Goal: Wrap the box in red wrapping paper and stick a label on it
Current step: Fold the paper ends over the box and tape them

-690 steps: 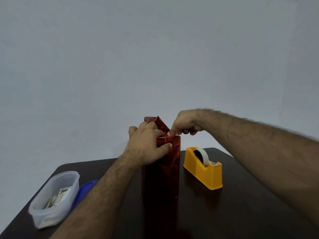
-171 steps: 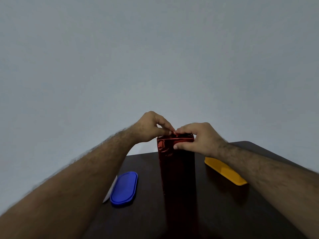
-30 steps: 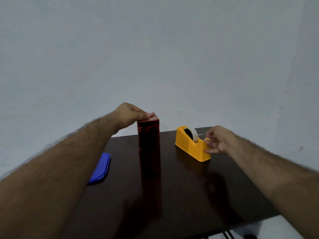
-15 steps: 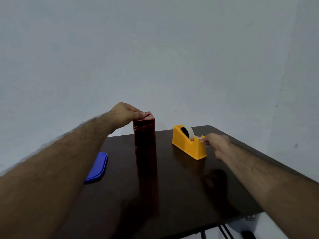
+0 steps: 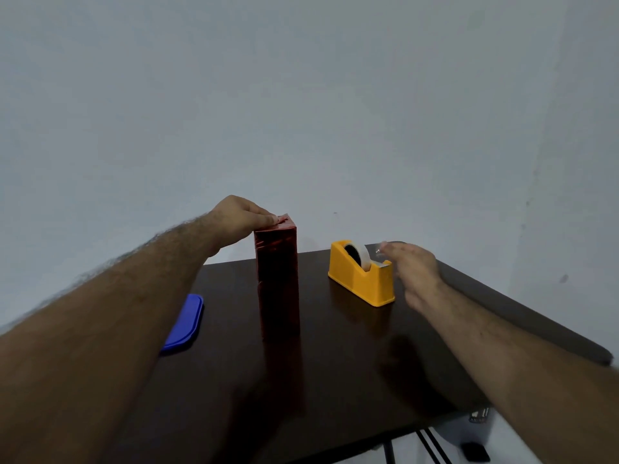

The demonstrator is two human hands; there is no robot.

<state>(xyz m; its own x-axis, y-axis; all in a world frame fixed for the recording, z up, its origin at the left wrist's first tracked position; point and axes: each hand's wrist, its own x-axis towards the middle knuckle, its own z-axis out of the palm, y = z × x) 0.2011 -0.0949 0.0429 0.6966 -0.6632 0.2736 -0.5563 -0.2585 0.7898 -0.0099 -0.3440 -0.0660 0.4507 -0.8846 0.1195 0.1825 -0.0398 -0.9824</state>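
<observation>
Right hand (image 5: 413, 272) is lifting off the cutter end of the yellow tape dispenser (image 5: 361, 277), blurred with motion. A moment ago it was pinching at the blade; now the fingers are reading loosely spread, and something small and pale is showing at the fingertips (image 5: 383, 249). Probably a torn tape piece, but I can't confirm through the blur, so I can't tell if it's actually gripping anything.

Left hand (image 5: 239, 217) is still pressing straight fingers on the top fold of the box (image 5: 277, 283), same spot as half a second back, keeping the red wrapping paper (image 5: 276, 234) flaps down. Box is standing upright mid-counter, fully covered in red, well apart from the dispenser on its right.

Judgement: tape pull is finishing, hand is starting back toward the box top to seal the end fold. Wrap is nearly closed; label isn't on yet.

Further out: blue lid (image 5: 184, 324) is lying flat on the dark counter (image 5: 368, 380), left of the box, partly hidden by the left forearm. No label in view.

Risk: loose tape folding on itself in transit, or flaps springing if the left hand eases.
</observation>
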